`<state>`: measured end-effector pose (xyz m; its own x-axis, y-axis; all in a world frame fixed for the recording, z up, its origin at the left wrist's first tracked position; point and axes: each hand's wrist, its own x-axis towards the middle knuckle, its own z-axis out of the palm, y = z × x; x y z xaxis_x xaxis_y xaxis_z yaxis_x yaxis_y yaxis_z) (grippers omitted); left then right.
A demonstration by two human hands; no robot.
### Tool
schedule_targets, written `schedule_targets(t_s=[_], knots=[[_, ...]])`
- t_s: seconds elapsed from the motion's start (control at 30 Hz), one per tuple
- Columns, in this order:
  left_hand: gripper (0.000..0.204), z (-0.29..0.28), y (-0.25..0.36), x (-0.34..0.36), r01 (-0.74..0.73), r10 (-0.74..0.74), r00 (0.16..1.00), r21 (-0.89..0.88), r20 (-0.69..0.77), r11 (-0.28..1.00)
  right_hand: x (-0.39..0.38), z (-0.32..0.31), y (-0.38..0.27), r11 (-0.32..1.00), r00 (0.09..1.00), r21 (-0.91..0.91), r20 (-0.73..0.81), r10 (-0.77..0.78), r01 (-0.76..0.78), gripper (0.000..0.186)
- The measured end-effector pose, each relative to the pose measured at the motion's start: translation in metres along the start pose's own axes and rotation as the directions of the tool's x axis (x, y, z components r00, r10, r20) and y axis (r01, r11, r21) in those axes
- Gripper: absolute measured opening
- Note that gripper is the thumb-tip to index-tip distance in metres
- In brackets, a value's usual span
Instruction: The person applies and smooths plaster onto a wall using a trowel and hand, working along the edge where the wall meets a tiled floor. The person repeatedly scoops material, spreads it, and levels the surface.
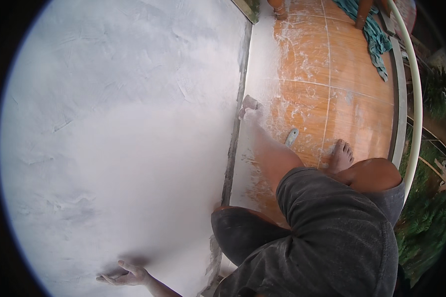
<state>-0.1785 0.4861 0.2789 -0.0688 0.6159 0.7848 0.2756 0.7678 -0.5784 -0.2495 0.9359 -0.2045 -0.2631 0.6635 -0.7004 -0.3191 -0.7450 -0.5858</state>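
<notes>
One hand, the right [252, 114], curls round a small dusty block [250, 102] at the lower edge of the white wall [134, 128]; the left hand [128, 276] is spread wide before it, whether touching I can't tell; white dust streaks the orange tiled floor [354, 119]; a scraper-like tool [292, 136] lies near a bare foot [341, 156], a green cloth [376, 43] along the outer edge.
</notes>
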Motion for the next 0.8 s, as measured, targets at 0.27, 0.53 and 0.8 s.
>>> schedule_targets(t_s=[0.27,0.53,0.8], knots=[[0.059,0.027,0.008,0.046,-0.087,0.076,0.996,0.262,0.050,0.961,-0.006,0.029,0.044,0.975,0.995,0.198,-0.005,-0.100,0.099,0.031],[0.062,0.032,0.018,0.053,-0.123,0.127,0.992,0.196,-0.007,0.973,0.046,0.012,0.029,0.959,0.974,-0.169,0.021,-0.228,0.228,0.017],[0.073,0.033,0.011,0.029,0.116,-0.120,0.969,0.034,0.214,0.993,-0.008,0.076,-0.007,0.926,0.983,-0.331,0.069,-0.170,0.184,0.027]])
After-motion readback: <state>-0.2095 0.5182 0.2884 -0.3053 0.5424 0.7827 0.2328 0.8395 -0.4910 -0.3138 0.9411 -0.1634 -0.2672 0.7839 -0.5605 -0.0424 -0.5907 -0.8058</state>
